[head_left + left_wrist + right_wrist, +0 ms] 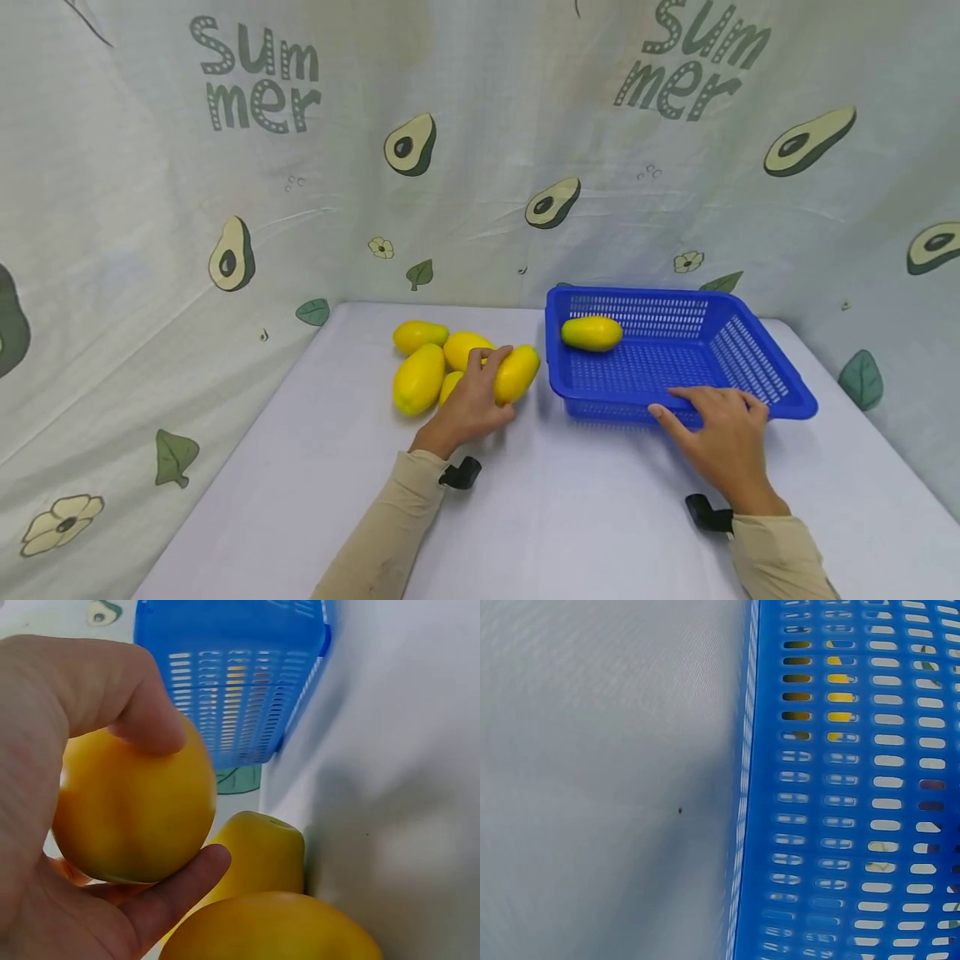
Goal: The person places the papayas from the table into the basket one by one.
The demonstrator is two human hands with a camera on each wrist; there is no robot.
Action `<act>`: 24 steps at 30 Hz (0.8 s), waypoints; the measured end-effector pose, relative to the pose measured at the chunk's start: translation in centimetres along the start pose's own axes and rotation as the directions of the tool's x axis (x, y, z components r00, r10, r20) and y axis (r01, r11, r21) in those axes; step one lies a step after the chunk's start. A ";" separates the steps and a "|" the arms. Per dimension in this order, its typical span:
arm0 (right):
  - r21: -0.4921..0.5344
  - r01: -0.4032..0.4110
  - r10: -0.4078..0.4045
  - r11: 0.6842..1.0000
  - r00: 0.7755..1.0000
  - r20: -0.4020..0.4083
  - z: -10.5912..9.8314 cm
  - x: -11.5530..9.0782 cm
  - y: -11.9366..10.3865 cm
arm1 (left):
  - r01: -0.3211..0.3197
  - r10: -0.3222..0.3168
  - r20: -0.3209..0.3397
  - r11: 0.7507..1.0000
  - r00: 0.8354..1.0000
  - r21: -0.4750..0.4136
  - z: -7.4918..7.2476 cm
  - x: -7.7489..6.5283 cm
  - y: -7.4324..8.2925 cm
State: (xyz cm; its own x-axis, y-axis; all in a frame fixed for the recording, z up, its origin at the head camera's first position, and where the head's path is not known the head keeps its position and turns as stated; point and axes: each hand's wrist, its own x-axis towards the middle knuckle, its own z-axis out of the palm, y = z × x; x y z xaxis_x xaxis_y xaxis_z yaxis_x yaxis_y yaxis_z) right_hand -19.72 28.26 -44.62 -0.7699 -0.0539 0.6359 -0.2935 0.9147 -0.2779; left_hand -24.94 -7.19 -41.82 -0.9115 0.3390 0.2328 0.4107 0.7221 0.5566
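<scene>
My left hand point(470, 406) grips a yellow papaya point(517, 374) with a greenish tip, thumb on one side and fingers on the other. In the left wrist view this papaya point(135, 806) fills the grasp, apart from the fruit below it. Several more yellow papayas point(418, 381) lie grouped left of that hand. At the near rim of a blue plastic basket point(637, 392), my right hand point(723, 442) holds on, fingers over the edge and thumb in front. One papaya point(592, 333) lies inside, at the basket's left back corner.
The basket's slotted wall point(817, 825) fills the right side of the right wrist view. A white cloth covers the table point(300, 500). Behind it hangs a printed curtain point(465, 83) with avocados and lettering.
</scene>
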 end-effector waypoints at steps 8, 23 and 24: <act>-0.001 0.007 -0.007 1.000 1.000 -0.002 -0.1 -0.2 0.0 | 0.059 -0.057 0.030 0.995 0.998 -0.083 -0.3 0.4 0.1; -0.004 -0.001 0.001 1.000 1.000 0.005 0.0 -0.1 0.1 | 0.014 -0.017 -0.026 0.995 1.000 -0.099 -1.2 1.4 0.4; -0.002 -0.001 0.001 1.000 1.000 0.004 0.0 -0.1 0.1 | 0.016 -0.019 -0.027 0.995 0.999 -0.096 -1.3 1.5 0.4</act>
State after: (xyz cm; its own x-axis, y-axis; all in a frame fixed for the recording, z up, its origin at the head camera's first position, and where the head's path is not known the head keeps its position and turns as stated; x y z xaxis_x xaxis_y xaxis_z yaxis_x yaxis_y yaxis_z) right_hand -19.70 28.32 -44.73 -0.7723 -0.0547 0.6329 -0.2917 0.9156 -0.2768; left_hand -26.20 -7.19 -40.24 -0.9194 0.3088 0.2434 0.3918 0.6667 0.6341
